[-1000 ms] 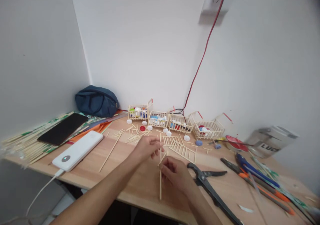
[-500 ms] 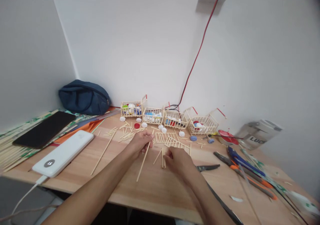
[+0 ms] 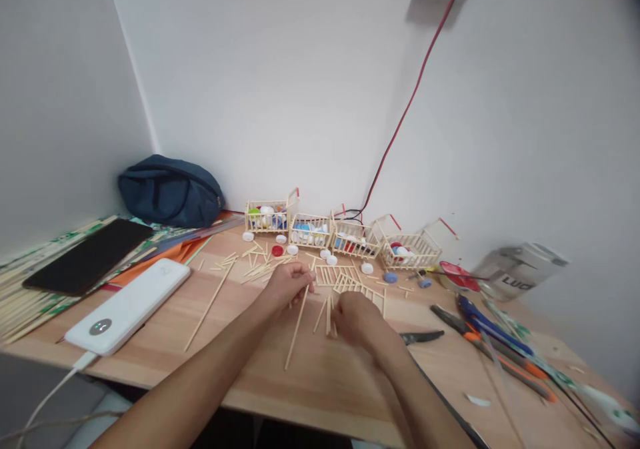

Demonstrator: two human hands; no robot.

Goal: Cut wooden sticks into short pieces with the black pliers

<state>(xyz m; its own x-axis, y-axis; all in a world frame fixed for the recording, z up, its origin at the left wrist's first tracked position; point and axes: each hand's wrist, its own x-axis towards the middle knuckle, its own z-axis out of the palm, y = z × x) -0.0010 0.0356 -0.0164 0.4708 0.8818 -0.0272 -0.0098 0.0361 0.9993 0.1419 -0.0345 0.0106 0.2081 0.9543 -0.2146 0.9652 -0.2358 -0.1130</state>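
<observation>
My left hand (image 3: pixel 289 285) pinches the upper part of a long, thin bamboo stick (image 3: pixel 297 332), which slants down toward the table's front edge. Close by on the right, my right hand (image 3: pixel 359 316) is closed, its fingertips at a small group of short bamboo sticks (image 3: pixel 329 314). It grips at least one of them; the curled fingers hide how many. A single short stick (image 3: pixel 319 317) lies just left of that group. Behind my hands are two ladder-like stick panels, one flat panel (image 3: pixel 327 275) and another (image 3: pixel 367 292) partly covered by my right hand.
Several miniature stick carts (image 3: pixel 311 230) filled with bottle caps line the wall. Loose short sticks (image 3: pixel 257 270) lie in front. At left are a power bank (image 3: pixel 130 306), phone (image 3: pixel 87 256) and blue pouch (image 3: pixel 170 192); at right, pliers (image 3: pixel 495 352), cutters (image 3: pixel 423 336) and a red dish (image 3: pixel 459 275).
The view has shifted slightly, moving the scene a little to the right. The short sticks by my right fingers have spread a bit. My left hand keeps the long stick.
</observation>
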